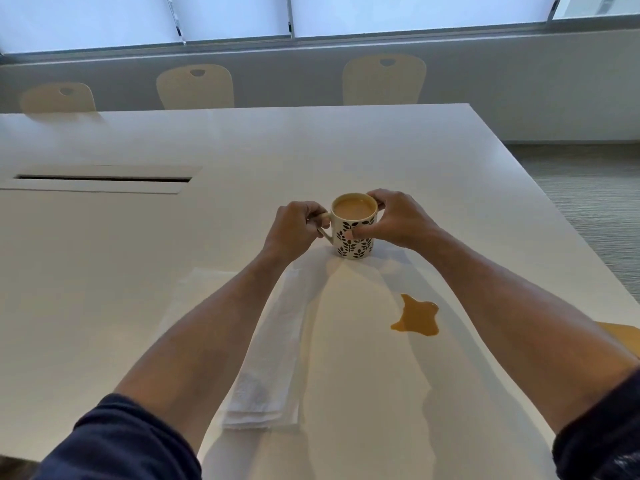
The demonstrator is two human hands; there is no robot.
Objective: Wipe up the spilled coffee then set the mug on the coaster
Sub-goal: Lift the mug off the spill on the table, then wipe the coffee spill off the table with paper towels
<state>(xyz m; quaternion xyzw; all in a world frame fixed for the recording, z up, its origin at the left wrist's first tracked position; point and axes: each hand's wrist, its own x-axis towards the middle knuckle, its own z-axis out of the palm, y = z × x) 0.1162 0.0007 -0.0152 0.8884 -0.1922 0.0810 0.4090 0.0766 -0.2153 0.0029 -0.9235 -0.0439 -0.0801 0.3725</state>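
On table (138, 271), one mug (356, 237), two hands, one spill (417, 317)

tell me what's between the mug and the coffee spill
Nothing: in the head view only bare white table separates the mug from the spill.

Counted on the white table (346, 143): one leaf-patterned mug (354, 233), one coffee puddle (417, 317), one folded paper-towel stack (270, 368), one partly visible coaster (621, 336). Behind: three chairs (195, 86).

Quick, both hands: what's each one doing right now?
Left hand: grips the mug by its handle.
Right hand: curled round the mug's body.
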